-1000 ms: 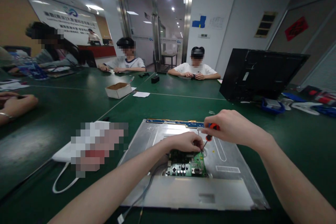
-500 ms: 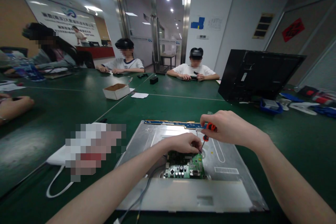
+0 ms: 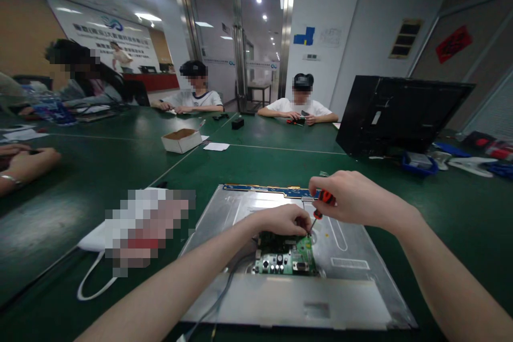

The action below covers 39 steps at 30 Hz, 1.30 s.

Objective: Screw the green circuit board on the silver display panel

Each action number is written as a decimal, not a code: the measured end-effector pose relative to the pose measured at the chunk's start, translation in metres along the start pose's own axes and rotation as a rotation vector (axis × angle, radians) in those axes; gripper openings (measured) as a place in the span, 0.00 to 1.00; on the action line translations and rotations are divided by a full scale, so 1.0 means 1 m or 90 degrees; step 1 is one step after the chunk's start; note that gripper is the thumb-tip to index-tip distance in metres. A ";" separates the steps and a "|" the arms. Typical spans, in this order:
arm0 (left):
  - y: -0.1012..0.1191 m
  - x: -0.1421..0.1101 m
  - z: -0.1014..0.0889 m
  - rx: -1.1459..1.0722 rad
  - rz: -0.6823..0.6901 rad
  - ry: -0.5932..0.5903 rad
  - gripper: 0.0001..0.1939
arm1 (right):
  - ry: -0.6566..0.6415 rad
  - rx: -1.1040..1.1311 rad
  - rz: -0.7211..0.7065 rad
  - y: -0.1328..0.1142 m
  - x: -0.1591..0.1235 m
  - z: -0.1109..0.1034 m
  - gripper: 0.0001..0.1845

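A silvery metal display panel [image 3: 352, 299] lies flat on the table before me, with a green circuit board [image 3: 286, 262] at its middle. My right hand [image 3: 352, 195] is closed around the red and black handle of a screwdriver [image 3: 326, 199]. The tool slants down, its tip at the board's upper right corner. Beside that tip is my left hand [image 3: 290, 219], its fingers curled and pinched over the same corner. What those fingers hold, if anything, is too small to make out. Along the panel's far edge runs a narrow blue circuit strip [image 3: 260, 189].
Grey cables [image 3: 224, 294] trail off the panel's near left. A blurred-out white item with a strap [image 3: 94, 235] lies to the left. Farther back are a small open box [image 3: 182, 140], a black monitor [image 3: 396, 115] and a blue tray [image 3: 419, 164]. Several people sit around the green table.
The whole view has shifted slightly, so things sit a little farther right. Both hands keep their places at the board's corner, and the screwdriver is still in my right hand.
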<state>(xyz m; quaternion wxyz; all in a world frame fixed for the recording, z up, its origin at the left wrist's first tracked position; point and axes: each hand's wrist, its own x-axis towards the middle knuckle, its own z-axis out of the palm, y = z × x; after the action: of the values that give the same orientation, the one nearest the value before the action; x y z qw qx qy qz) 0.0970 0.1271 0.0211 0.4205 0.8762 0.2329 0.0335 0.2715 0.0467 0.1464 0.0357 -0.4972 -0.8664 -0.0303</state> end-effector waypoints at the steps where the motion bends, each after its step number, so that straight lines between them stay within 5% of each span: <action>1: 0.000 0.000 0.000 -0.001 -0.001 -0.001 0.06 | -0.002 0.008 -0.006 0.000 -0.001 -0.001 0.07; 39: -0.003 0.000 0.000 -0.001 0.008 0.005 0.07 | -0.031 -0.021 0.027 -0.002 0.002 -0.001 0.09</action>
<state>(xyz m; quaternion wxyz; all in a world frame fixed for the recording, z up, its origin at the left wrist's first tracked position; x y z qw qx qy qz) 0.0956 0.1285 0.0183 0.4201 0.8773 0.2286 0.0396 0.2686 0.0469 0.1475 0.0066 -0.5166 -0.8556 -0.0318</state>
